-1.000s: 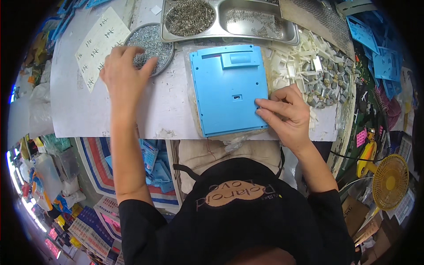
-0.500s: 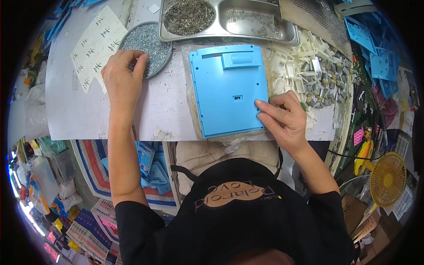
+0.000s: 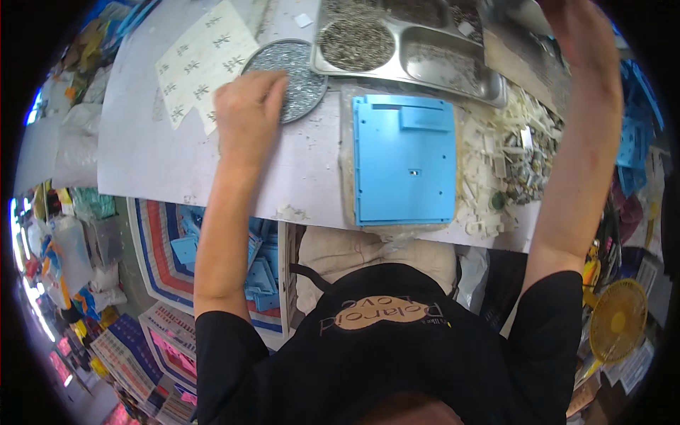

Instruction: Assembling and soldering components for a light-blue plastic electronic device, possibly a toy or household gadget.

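My left hand (image 3: 248,103) is at the near left rim of a round dish (image 3: 324,91) that holds many small silver screws. Its fingers are curled in, and whatever they may hold is hidden under them. A light blue plastic housing (image 3: 386,191) lies flat on a padded, plastic-wrapped block in front of me, with neither hand touching it. My right arm reaches far up to the right. At the upper right edge, my right hand (image 3: 577,32) is blurred and dark, so its fingers cannot be made out.
A metal compartment tray (image 3: 404,71) with springs and small metal parts stands behind the housing. White plastic pieces (image 3: 489,152) and small grey parts are heaped to its right. Left lies a marked paper sheet (image 3: 202,57). Blue housings (image 3: 262,276) fill a striped bin below; a yellow fan (image 3: 618,321) stands right.
My right hand has left the blue housing and swung up to the far right. My left hand remains by the screw dish. The whole view has shifted, with the table now further right.
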`<state>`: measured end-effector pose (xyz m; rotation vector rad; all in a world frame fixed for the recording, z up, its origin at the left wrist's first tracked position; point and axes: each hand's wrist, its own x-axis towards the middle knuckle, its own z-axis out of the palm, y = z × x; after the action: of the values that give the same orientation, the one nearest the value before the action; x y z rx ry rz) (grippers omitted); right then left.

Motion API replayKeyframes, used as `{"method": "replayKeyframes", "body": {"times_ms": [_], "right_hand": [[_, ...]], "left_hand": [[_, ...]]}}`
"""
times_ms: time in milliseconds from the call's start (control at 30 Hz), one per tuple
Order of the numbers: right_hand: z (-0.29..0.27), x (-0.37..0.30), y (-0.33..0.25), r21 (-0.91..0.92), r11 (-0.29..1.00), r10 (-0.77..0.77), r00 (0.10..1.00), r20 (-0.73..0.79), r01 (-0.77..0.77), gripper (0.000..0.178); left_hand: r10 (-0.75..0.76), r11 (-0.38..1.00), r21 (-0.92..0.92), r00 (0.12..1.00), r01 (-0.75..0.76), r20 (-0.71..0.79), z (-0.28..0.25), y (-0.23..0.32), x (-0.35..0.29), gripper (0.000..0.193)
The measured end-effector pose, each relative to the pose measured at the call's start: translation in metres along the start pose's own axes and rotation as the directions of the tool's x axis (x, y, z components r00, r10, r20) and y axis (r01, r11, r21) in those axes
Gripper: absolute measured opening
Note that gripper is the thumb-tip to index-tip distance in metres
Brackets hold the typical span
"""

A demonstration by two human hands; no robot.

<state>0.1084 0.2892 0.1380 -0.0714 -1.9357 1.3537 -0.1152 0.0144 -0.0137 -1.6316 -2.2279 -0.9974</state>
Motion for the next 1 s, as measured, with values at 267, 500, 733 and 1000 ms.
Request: {"method": "replayKeyframes", "body": {"times_ms": [267, 500, 733, 1000], "right_hand": [[0.071, -0.09, -0.068, 0.486, 0.825, 0.217, 0.956, 0.197, -0.288, 0.04], [0.077, -0.128, -0.078, 0.515, 0.824, 0.193, 0.971, 0.141, -0.238, 0.034], [0.077, -0.13, -0.068, 0.528, 0.814, 0.18, 0.969, 0.167, -0.242, 0.033], [0.074, -0.144, -0.08, 0.493, 0.835, 0.228, 0.969, 0.094, -0.245, 0.035]], "left_hand": [[0.284, 0.877, -0.404, 0.959, -0.259, 0.002, -0.008, 0.119, -0.047, 0.02], [0.277, 0.856, -0.442, 0.96, -0.267, -0.043, 0.001, 0.131, -0.051, 0.022], [0.286, 0.839, -0.473, 0.958, -0.267, -0.035, 0.002, 0.131, -0.052, 0.021], [0.312, 0.764, -0.61, 0.948, -0.213, 0.06, -0.001, 0.149, -0.06, 0.02]]}}
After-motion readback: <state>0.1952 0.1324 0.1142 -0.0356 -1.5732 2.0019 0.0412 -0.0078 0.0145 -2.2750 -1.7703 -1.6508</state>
